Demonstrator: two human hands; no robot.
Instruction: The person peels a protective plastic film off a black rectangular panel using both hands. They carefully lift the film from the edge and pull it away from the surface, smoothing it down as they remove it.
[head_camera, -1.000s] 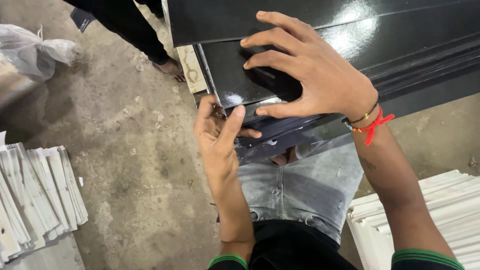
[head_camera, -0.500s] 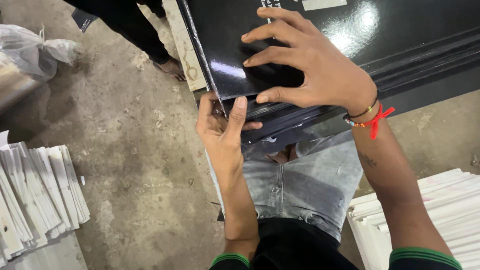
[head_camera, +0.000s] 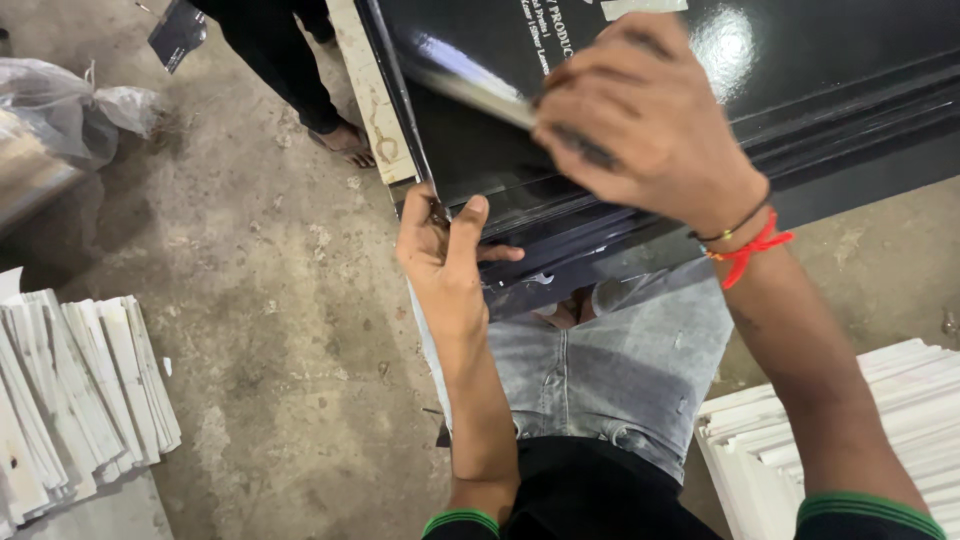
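Note:
A large glossy black panel (head_camera: 820, 110) with ridged lower edges lies in front of me over my knees. My left hand (head_camera: 445, 255) grips its near left corner, thumb up against the edge and fingers wrapped under. My right hand (head_camera: 640, 120) rests on top of the panel, fingers curled and blurred, pinching what looks like a thin glossy film or sheet (head_camera: 470, 85) on the surface. A red thread and dark band circle my right wrist. What lies under the right palm is hidden.
Another person's dark trouser legs and bare foot (head_camera: 345, 140) stand at the panel's far left end. White sheet stacks lie at lower left (head_camera: 75, 390) and lower right (head_camera: 850, 430). A clear plastic bag (head_camera: 70, 115) sits at upper left on the concrete floor (head_camera: 270, 330).
The view has closed in on the panel. My right hand has shifted up and right across the top surface. My left hand keeps its hold on the corner.

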